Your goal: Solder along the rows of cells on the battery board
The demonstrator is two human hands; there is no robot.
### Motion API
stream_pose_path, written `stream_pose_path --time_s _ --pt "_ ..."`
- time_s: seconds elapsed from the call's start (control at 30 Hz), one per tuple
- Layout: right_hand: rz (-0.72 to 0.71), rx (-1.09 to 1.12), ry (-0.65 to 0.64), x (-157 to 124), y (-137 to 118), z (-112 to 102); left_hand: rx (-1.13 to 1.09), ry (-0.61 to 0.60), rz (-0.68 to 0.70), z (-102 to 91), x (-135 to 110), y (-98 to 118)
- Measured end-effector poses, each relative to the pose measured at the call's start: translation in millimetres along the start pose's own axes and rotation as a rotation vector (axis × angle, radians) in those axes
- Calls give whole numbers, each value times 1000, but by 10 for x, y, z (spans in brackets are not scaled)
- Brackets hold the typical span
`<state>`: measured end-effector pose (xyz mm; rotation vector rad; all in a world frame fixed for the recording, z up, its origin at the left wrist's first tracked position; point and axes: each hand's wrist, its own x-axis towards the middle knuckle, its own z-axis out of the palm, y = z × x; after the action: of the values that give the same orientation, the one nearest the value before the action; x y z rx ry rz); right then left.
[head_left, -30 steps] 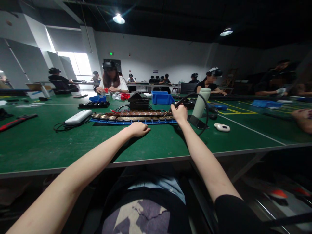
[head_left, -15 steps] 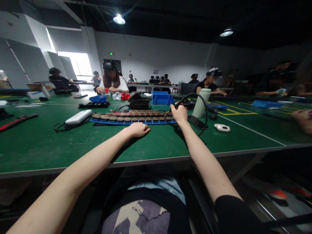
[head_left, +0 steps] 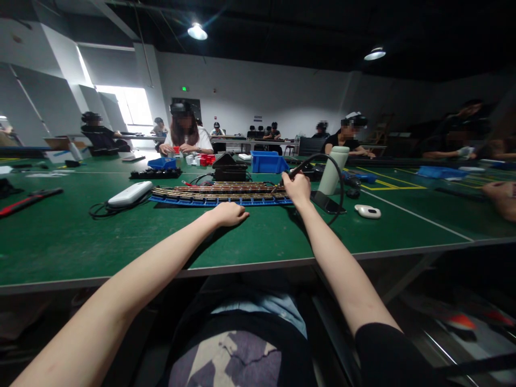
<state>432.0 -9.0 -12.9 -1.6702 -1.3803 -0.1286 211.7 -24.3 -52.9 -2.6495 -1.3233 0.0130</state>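
My right hand is closed around a pen-like soldering iron with a thick black cable, which loops out to the right. Its tip points down-left at the right part of a long blue rack carrying rows of thin brass-coloured strips. On the green table, against the front edge of the rack, rests my left hand. Its fingers are curled in, and whatever they may hold is hidden.
A white case with a black cord lies left of the rack. Behind it stand a black box and a blue bin. To the right are a pale green bottle, a phone and a small cream device. Co-workers sit beyond.
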Motion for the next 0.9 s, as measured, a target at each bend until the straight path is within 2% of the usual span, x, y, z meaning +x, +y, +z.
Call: stream_pose_path --time_s 0.47,0.9 --pt "25 62 10 16 -15 -5 -1 -18 -9 -25 -7 13" --pt "-11 79 16 11 -8 15 5 -24 -16 -25 -14 11"
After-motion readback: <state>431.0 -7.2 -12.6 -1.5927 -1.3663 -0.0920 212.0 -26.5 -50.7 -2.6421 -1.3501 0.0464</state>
